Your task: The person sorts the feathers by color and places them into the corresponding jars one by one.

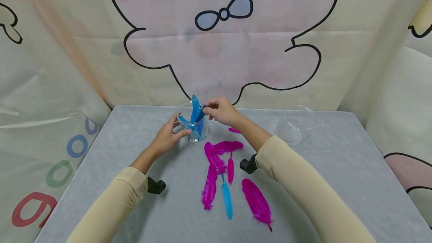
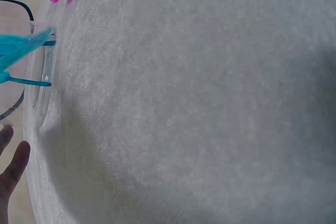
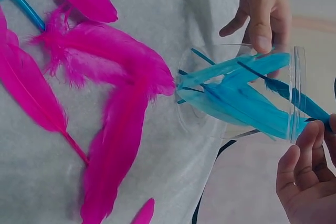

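A clear plastic jar (image 1: 201,132) stands near the back edge of the table, with several blue feathers (image 3: 252,95) inside it. My left hand (image 1: 170,134) holds the jar's side, its thumb on the near wall and its fingers round the back. At the jar's mouth, my right hand (image 1: 221,111) pinches a dark blue feather (image 3: 283,90) between thumb and fingers. That feather's lower end is inside the jar. Closest to the jar on the table are magenta feathers (image 1: 227,146). The left wrist view catches only part of the jar (image 2: 44,85) and some left fingertips (image 2: 20,156).
Another clear jar (image 1: 300,123) stands at the back right of the grey table (image 1: 320,183). One blue feather (image 1: 227,200) lies among several magenta ones in the middle, with a large magenta feather (image 1: 256,200) nearer the front. A printed cloth (image 1: 263,59) hangs behind the table.
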### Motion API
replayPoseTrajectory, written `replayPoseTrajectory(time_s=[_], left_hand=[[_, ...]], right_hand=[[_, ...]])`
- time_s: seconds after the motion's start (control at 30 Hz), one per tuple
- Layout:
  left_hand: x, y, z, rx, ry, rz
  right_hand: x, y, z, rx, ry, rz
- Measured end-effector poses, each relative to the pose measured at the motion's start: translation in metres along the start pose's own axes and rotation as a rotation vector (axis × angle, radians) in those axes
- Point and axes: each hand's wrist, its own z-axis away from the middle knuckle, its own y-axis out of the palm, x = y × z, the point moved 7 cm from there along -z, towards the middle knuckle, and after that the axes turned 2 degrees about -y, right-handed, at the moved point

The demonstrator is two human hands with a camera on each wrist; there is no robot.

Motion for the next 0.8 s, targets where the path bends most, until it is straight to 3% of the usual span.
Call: replayPoseTrajectory(time_s=[0.53, 0.8], left_hand=[[-0.0025, 0.0006, 0.0009, 0.009, 0.017, -0.007], [-0.002, 0.0011, 0.0007, 0.006, 0.013, -0.003]], right_hand=[[-0.0035, 0.0105, -0.0013, 0.034, 0.011, 0.038], [-0.0081, 0.0025, 0.005, 0.015, -0.007, -0.003]])
